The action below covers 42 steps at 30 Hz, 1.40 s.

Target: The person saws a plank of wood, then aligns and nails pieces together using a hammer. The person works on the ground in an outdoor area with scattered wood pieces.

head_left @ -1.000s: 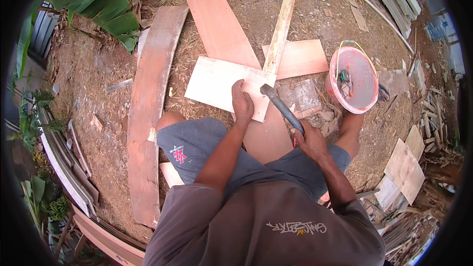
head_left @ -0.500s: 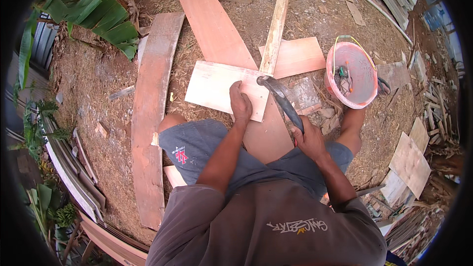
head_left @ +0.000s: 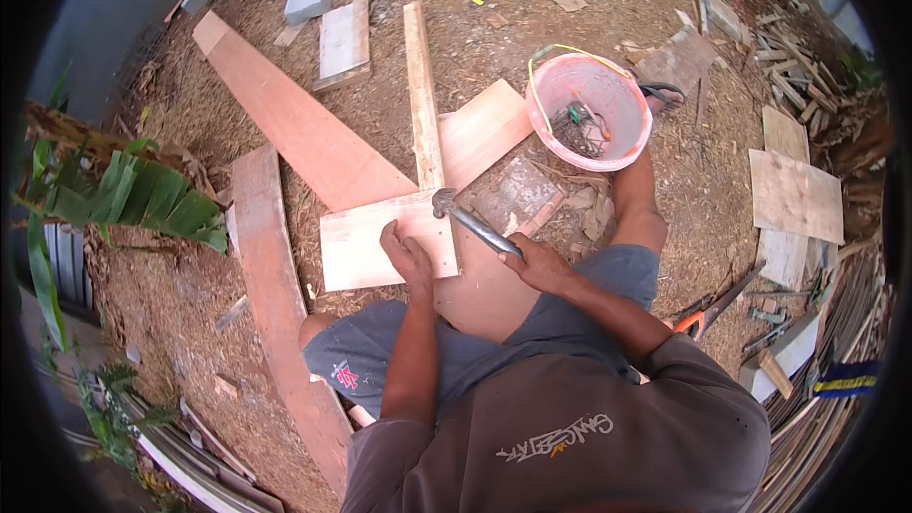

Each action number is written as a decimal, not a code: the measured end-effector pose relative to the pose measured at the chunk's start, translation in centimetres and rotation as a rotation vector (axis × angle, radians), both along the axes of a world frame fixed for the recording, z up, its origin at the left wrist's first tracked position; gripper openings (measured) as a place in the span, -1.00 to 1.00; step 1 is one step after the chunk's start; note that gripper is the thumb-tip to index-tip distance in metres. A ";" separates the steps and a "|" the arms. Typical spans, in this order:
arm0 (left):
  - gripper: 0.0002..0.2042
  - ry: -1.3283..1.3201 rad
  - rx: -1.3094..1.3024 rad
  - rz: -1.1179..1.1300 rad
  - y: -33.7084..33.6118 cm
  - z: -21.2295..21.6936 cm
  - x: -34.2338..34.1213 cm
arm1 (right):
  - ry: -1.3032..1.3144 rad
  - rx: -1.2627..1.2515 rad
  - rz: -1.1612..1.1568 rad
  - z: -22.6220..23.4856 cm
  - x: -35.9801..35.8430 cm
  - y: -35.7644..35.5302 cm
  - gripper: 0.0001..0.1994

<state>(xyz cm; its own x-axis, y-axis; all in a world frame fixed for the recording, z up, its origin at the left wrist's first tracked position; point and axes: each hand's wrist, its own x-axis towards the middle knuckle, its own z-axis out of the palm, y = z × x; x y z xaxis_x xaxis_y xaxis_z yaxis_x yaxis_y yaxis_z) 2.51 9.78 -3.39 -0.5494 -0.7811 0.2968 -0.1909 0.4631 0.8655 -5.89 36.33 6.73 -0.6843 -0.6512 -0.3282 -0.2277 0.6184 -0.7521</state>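
A hammer is in my right hand, which is closed round its dark handle. The hammer's head is at the upper right part of a short pale board, close to the end of a narrow wooden batten. Whether it touches the wood I cannot tell. My left hand lies on the same board, left of the hammer, fingers slightly apart. A few small dark nail marks show near the board's right edge. Reddish planks extend under and beyond the board.
A pink bucket holding nails and a green item stands at the right, by my sandalled foot. A long brown plank lies to the left. An orange-handled saw rests at the right. Sheet offcuts and scrap wood lie farther right.
The view has turned, so the scene has shifted and rotated. The hammer's head stays near the batten's end, and my left hand's fingers are slightly more spread on the board.
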 end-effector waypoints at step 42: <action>-0.29 0.471 0.479 0.301 -14.5 13.5 0.0 | 0.291 0.015 -1.434 -20.2 9.4 47.0 -0.32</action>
<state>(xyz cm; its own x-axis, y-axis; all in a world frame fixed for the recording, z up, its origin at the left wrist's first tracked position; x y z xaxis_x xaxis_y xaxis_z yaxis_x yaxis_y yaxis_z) 2.48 -4.69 10.10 -0.1893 -0.9812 0.0375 0.1923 0.0004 0.9813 3.50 83.36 -13.50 -0.7713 0.6328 -0.0682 0.4370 0.4486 -0.7796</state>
